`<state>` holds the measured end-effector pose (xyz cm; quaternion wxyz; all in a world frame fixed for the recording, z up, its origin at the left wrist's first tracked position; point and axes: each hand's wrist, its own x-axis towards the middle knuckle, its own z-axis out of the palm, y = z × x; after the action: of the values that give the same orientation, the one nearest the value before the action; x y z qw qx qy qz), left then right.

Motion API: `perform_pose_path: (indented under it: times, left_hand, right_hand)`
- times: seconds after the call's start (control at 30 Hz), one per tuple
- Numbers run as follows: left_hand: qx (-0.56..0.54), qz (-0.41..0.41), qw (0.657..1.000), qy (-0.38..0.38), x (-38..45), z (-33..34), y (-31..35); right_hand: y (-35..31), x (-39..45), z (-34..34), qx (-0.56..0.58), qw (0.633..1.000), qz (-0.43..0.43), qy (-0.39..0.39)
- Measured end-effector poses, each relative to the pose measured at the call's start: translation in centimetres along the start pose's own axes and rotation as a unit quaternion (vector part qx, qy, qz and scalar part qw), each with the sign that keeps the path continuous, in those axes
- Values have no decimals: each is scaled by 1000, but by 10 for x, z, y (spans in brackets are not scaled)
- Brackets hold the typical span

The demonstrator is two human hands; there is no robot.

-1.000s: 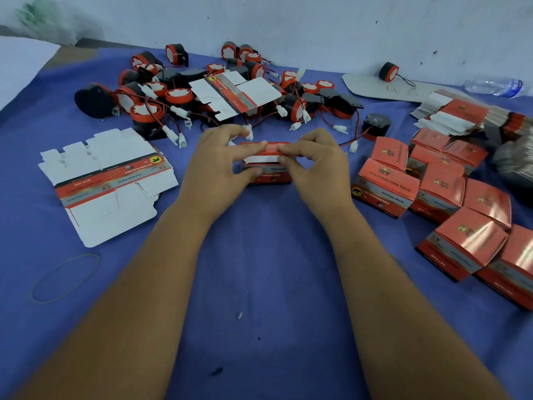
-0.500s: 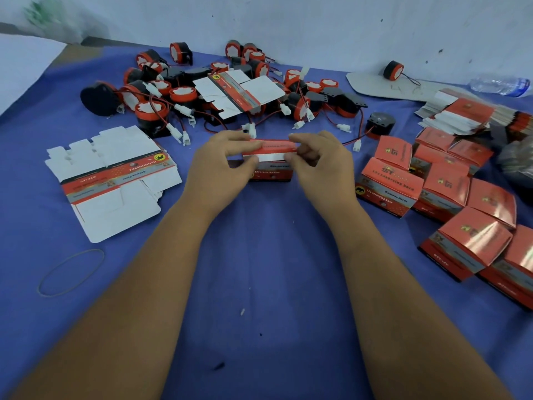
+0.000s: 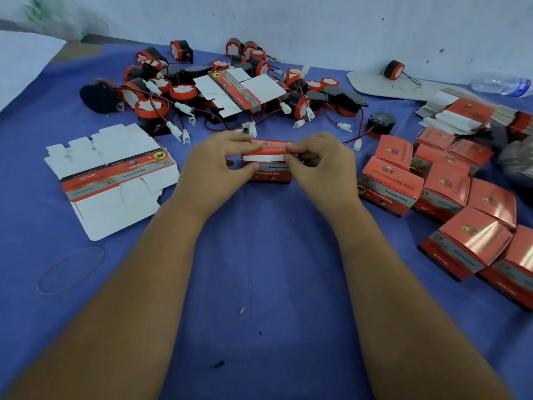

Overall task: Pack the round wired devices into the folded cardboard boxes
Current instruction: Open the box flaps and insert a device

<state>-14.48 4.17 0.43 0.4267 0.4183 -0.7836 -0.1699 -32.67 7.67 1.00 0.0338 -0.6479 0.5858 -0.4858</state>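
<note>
Cardboard box (image 3: 269, 168) sits at table centre, its lid flap pinched by left hand (image 3: 215, 166) and right hand (image 3: 320, 166). Thin card probably creases easily, so grip the flap edges lightly. Round wired devices (image 3: 178, 92) lie heaped at eleven o'clock.

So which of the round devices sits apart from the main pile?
The lone device at the far right, lying on the pale flat board by the wall. The rest are tangled in the pile beyond the hands.
</note>
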Motion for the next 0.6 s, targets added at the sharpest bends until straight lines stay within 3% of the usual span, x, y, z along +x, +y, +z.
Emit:
perform_pose_path:
  times: [0.37, 0.6]
  left_hand:
    - [177, 154, 971, 46, 0, 12, 14]
    - [192, 137, 971, 37, 4, 18, 23]
  right_hand:
    - [-7, -3, -2, -115, 988, -92, -43]
    - [-8, -1, 3, -189, 976, -96, -58]
